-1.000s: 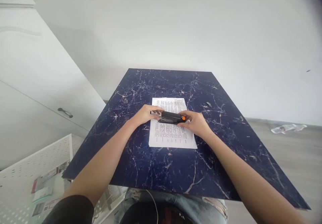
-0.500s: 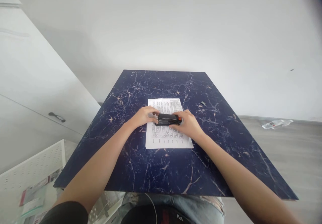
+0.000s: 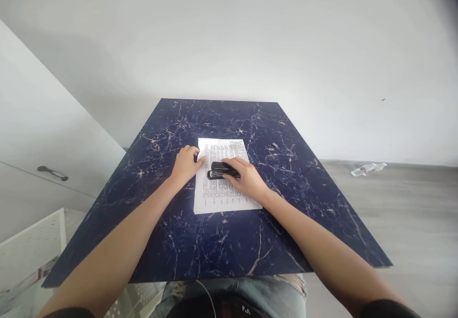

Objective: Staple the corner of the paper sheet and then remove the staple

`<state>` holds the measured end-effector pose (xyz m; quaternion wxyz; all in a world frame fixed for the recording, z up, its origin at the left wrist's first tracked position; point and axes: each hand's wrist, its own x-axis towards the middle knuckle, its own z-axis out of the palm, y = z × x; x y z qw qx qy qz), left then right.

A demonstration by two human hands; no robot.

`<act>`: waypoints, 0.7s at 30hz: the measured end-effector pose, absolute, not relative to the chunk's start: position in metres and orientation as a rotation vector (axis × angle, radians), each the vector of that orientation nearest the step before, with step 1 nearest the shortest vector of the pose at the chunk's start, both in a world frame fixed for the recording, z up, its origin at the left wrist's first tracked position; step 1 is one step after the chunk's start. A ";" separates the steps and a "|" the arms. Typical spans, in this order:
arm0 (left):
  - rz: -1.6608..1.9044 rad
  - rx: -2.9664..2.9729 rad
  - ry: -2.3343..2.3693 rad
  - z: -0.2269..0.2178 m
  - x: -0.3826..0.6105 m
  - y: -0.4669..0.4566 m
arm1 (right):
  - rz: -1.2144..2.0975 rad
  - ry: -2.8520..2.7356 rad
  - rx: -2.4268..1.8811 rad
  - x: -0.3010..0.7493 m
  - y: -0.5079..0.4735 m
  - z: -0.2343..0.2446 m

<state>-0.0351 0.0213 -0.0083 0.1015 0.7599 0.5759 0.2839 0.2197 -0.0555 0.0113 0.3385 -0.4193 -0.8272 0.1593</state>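
Stapler (image 3: 217, 168) held in R grip (image 3: 248, 179), over paper (image 3: 218, 202), txt illegible; L grip (image 3: 185, 164) at edge, hold unclear.

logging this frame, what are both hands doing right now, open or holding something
Left hand: at the left edge of the paper, thumb over it; grip cannot be told.
Right hand: closed around the black stapler.
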 end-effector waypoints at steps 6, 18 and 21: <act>0.865 2.204 1.594 -0.003 -0.035 0.023 | 0.414 -2.244 -1.038 0.214 -0.068 0.019; 1.044 2.018 1.585 0.000 -0.027 0.010 | 0.333 -2.358 -1.031 0.207 -0.083 0.022; 1.129 1.954 1.569 0.003 -0.026 0.006 | 0.431 -2.154 -1.116 0.222 -0.080 0.033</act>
